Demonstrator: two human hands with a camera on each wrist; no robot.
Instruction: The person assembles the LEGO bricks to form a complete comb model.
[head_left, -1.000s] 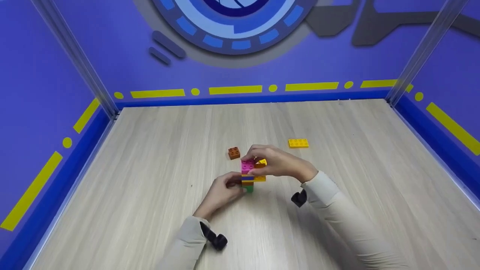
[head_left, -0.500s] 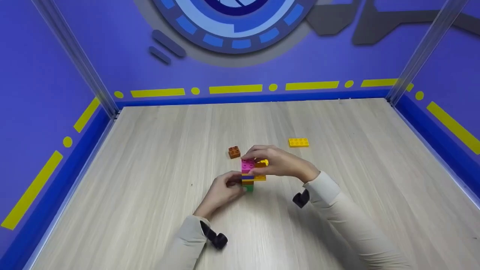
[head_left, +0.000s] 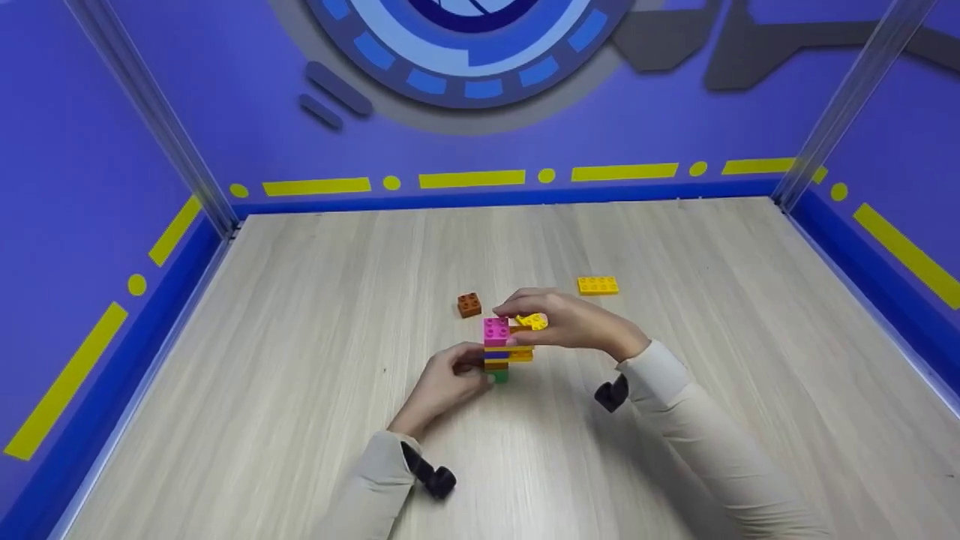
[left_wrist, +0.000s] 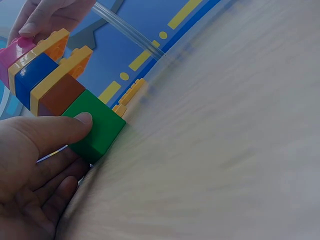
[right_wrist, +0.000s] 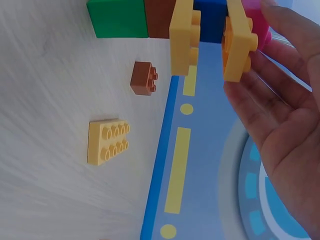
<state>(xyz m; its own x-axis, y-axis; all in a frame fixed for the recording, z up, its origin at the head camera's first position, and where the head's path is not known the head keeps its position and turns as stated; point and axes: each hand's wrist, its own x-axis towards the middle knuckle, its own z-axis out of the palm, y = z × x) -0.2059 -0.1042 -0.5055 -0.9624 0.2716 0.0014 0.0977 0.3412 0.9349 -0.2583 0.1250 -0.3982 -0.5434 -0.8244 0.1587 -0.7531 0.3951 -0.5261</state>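
A tower of toy building bricks stands upright on the table. From the bottom up it has a green brick [left_wrist: 97, 125], a brown brick [right_wrist: 158, 19], a yellow-orange plate [right_wrist: 181, 42], a blue brick [left_wrist: 36, 75], a second yellow-orange plate [right_wrist: 235, 47] and a pink brick [head_left: 496, 331]. Both plates jut out to the right. My left hand [head_left: 450, 379] grips the green brick, thumb on its near face. Beside the pink brick is my right hand [head_left: 568, 321], its fingers loosely extended and its thumb tip at the brick's edge.
A loose brown brick [head_left: 469, 305] lies behind the tower. Farther back and right lies a yellow plate [head_left: 597, 286] with studs up. Blue panels [head_left: 480, 150] wall the table at the back and both sides.
My right hand has loosened from the pink brick and shifted slightly right, uncovering more of the brick's top and the upper plate. My left hand and the tower stay in place.
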